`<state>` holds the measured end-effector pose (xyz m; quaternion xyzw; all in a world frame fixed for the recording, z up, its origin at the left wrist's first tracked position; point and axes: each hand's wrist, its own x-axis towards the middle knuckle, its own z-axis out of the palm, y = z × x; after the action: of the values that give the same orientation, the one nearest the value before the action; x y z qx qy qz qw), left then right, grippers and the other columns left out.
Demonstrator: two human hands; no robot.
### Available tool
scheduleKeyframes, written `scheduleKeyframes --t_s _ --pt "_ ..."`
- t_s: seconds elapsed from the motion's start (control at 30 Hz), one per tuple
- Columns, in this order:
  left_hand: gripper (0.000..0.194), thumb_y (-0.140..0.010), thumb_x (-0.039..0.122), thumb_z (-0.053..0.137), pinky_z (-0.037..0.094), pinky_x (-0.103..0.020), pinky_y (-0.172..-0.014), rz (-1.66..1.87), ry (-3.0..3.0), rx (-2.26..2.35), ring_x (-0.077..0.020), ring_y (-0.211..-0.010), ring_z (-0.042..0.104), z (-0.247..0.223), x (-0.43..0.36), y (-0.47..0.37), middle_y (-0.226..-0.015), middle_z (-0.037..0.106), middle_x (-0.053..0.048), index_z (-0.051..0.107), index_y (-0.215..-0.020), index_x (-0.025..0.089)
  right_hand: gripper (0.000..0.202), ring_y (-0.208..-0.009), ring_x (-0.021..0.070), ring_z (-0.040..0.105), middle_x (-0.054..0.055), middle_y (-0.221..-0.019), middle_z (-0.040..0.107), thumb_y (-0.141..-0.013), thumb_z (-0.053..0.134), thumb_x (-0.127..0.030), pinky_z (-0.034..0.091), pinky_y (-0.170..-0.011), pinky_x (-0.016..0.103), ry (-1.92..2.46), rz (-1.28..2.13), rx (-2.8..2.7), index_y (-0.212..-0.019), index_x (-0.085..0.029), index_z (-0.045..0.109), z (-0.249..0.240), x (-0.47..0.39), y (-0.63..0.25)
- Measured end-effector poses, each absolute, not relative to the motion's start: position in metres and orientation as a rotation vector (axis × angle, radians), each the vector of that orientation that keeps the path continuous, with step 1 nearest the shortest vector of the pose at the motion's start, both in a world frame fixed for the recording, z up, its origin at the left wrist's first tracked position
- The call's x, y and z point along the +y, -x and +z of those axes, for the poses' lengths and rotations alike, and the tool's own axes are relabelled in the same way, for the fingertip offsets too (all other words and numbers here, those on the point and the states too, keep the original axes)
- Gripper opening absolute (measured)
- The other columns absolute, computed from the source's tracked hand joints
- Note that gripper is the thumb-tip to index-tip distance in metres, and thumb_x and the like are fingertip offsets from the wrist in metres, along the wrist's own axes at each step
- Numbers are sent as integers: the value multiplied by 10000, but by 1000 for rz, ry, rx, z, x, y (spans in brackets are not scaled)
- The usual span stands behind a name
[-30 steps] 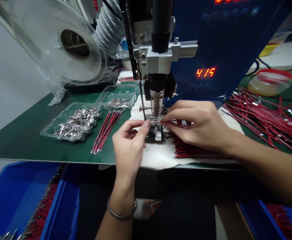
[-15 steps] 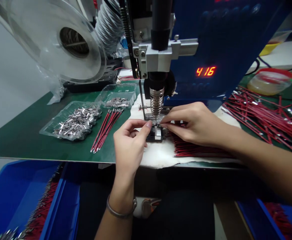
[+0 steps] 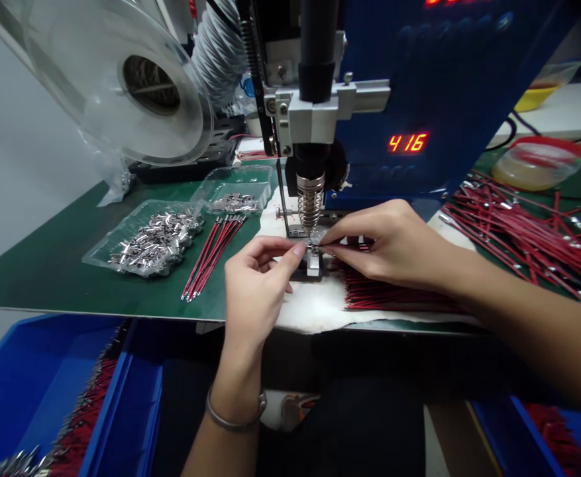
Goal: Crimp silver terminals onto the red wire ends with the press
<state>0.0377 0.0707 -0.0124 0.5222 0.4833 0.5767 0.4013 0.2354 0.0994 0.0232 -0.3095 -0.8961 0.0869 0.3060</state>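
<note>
My left hand point(image 3: 258, 281) pinches thumb and forefinger together at the left side of a small metal fixture point(image 3: 313, 264); what lies between those fingertips is too small to make out. From the right, my right hand point(image 3: 392, 242) closes its fingertips on a thin dark wire at the same fixture. Directly above the fingertips hangs the coiled spring tip point(image 3: 311, 202) of a soldering machine point(image 3: 315, 119). Beneath my right hand, a row of red and black wires point(image 3: 369, 291) lies on a white cloth point(image 3: 305, 318), partly hidden by the hand.
Left of the hands are a clear tray point(image 3: 156, 238) of small metal parts, a smaller tray point(image 3: 235, 195) and a wire bundle point(image 3: 213, 255). More red wires point(image 3: 528, 232) lie right of the blue machine housing point(image 3: 419, 79). A clear reel point(image 3: 96, 79) stands back left; blue bins point(image 3: 26, 371) sit below.
The hands hold almost the same pinch at the fixture. The view has shifted slightly, and my left wrist sits a little further left.
</note>
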Motion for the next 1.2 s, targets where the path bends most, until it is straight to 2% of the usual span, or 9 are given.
scheduleKeyframes --t_s 0.2,0.47,0.53,0.67,0.8,1.03,1.2 --pt "214 -708 337 807 419 -170 -423 1465 -1284 1191 -72 -487 509 -15 73 -36 -694 665 -19 720 -779 155 142 -679 118 647 38 -821 737 -876 611 -185 452 -645 222 860 266 -2388 -915 -161 746 26 97 -235" --pt "207 -714 331 808 316 -180 -393 1499 -1257 1230 -58 -435 435 -16 72 -38 -579 601 1 718 -750 149 145 -712 106 664 1 -889 747 -841 667 -218 465 -627 215 948 304 -2517 -962 -200 744 36 100 -246" --pt "209 -717 333 806 309 -181 -392 1500 -1253 1229 -56 -434 423 -16 72 -37 -570 589 5 716 -745 148 144 -724 97 677 -23 -882 750 -855 658 -245 481 -638 207 964 323 -2586 -964 -224 750 42 103 -255" --pt "216 -719 340 805 311 -190 -398 1492 -1253 1233 -59 -441 419 -16 72 -36 -576 585 3 715 -752 146 169 -679 100 685 -46 -831 752 -831 661 -198 491 -596 207 948 374 -2682 -949 -263 763 50 110 -272" --pt "216 -716 342 807 304 -195 -395 1509 -1244 1227 -60 -437 413 -16 72 -37 -568 579 4 713 -740 149 176 -638 123 679 -23 -805 755 -827 664 -201 501 -577 233 920 411 -2687 -950 -261 774 53 114 -281" --pt "203 -717 341 807 290 -202 -401 1509 -1245 1226 -64 -433 408 -18 71 -36 -533 554 9 725 -742 158 182 -612 81 659 -25 -778 750 -836 651 -160 487 -568 188 922 390 -2697 -938 -231 784 57 113 -283" --pt "212 -701 345 816 274 -201 -394 1522 -1231 1236 -62 -422 399 -17 72 -37 -516 544 11 735 -740 152 163 -590 111 660 -22 -726 739 -831 632 -175 497 -552 223 900 401 -2666 -873 -229 779 55 114 -278"
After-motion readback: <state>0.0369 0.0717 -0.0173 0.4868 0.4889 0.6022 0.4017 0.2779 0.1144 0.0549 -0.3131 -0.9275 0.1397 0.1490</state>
